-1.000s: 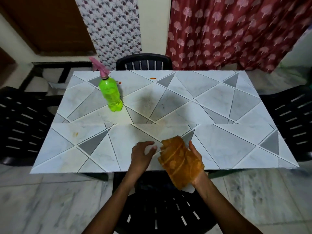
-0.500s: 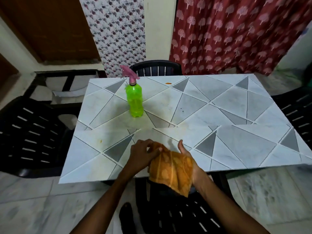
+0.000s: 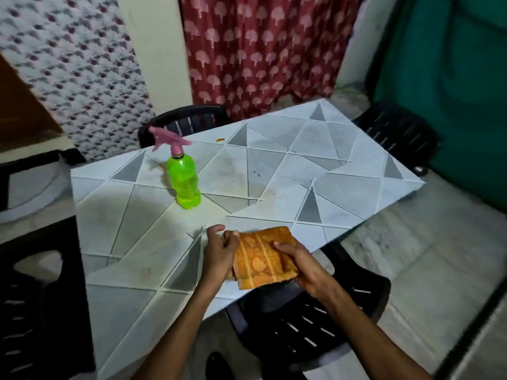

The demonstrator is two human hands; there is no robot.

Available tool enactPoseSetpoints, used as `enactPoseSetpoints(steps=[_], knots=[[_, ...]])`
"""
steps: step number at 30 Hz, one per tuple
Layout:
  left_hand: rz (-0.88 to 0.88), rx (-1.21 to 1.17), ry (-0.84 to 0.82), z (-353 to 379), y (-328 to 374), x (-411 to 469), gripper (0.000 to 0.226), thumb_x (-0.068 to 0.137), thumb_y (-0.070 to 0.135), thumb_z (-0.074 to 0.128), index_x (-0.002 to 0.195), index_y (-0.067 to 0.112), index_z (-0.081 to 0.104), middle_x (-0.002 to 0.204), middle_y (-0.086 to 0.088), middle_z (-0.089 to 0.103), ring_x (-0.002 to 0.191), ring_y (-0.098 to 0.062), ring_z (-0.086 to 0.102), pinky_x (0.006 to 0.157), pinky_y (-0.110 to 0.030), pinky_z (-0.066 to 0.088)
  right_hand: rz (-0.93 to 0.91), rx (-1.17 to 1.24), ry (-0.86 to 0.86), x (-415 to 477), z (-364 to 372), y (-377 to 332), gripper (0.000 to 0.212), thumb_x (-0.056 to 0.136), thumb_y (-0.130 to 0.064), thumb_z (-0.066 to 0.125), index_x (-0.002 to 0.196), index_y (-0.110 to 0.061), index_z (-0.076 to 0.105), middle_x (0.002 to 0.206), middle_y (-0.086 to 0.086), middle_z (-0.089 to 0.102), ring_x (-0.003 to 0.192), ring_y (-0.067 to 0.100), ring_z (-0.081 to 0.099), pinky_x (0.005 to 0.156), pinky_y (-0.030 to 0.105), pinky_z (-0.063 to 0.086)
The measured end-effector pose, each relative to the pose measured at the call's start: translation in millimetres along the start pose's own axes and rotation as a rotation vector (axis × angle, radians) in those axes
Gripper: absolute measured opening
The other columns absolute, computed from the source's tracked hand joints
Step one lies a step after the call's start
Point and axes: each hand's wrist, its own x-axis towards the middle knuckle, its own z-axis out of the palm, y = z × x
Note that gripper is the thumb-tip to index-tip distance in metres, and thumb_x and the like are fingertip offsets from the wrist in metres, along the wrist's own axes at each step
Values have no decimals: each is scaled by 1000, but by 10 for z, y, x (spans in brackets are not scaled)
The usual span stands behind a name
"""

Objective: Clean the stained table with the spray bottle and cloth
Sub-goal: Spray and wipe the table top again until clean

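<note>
A folded orange patterned cloth point(image 3: 260, 259) hangs over the table's near edge, held by both hands. My left hand point(image 3: 218, 252) grips its left edge, and my right hand point(image 3: 301, 266) grips its right side with the thumb on top. A green spray bottle point(image 3: 184, 182) with a pink trigger head stands upright on the table, well beyond my left hand. The table point(image 3: 343, 187) has a white and grey triangle pattern, with brownish stains near its middle and an orange speck at the far edge.
Black plastic chairs stand around the table: one under my hands point(image 3: 307, 325), one at the far side point(image 3: 186, 122), one at the right point(image 3: 397, 133) and one at the left point(image 3: 33, 311). Red curtains point(image 3: 260, 50) hang behind.
The view has swung left and tilted, so the table now runs diagonally. My left hand has closed on the cloth's left edge, and the cloth is now flatter and more squarely folded between both hands.
</note>
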Motion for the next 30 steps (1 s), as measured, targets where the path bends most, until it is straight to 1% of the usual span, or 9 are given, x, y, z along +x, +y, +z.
enactPoseSetpoints(steps=[3,6,11,13,16,19,21,26,30], knots=[[-105,-102,-405,202,9,66,91,72,26,87,136,37,23,120,9,54,110,-10,58,89,-26,51,-43,5,134,22,-220,-2,38,93,-14,67,130,-6,62,116,16,74,108,35,71,92,46,58],[-80,-1,-575,416,-27,125,107,64,19,91,143,38,22,135,1,46,123,-16,53,98,-35,51,-64,14,202,11,-413,-52,35,96,-19,66,127,-4,65,111,15,76,100,31,73,82,39,60],[-139,40,-437,789,19,381,74,49,37,93,113,22,59,108,-5,73,99,-22,71,88,-45,58,-44,142,196,37,-782,-215,33,100,-30,60,122,-7,68,115,16,75,104,32,73,86,42,58],[-177,-2,-438,956,113,463,58,61,30,92,109,13,64,105,-8,74,91,-21,72,72,-34,60,-53,166,191,86,-970,-280,33,99,-25,62,126,-6,66,119,19,73,108,34,71,84,41,59],[-212,-4,-460,1210,245,585,32,82,21,79,106,12,61,102,-7,73,83,-19,70,52,-22,51,-66,160,142,195,-1221,-376,32,98,-14,63,130,-7,63,123,18,71,110,34,70,84,39,59],[-167,99,-491,1493,304,776,24,85,28,76,98,15,61,101,-9,71,90,-27,69,64,-30,52,-76,139,120,380,-1491,-482,34,97,-9,63,131,-5,60,122,18,71,104,30,71,82,37,60],[-130,157,-487,1669,358,854,27,85,37,73,90,16,57,92,-7,69,85,-26,68,63,-32,50,-91,77,182,506,-1628,-531,34,97,-13,65,130,-4,61,119,17,73,102,30,73,81,37,60],[-38,199,-410,2094,456,1061,31,71,43,68,75,17,52,74,-5,63,71,-22,62,64,-42,46,-123,-1,370,815,-1933,-600,30,93,-27,73,117,-9,70,107,11,78,99,31,75,94,53,58],[-34,225,-368,2384,479,1251,42,77,48,66,86,9,56,86,-13,67,83,-29,66,77,-50,52,-130,69,391,1036,-2138,-674,30,91,-30,76,114,-11,73,107,12,78,101,33,74,95,53,58]])
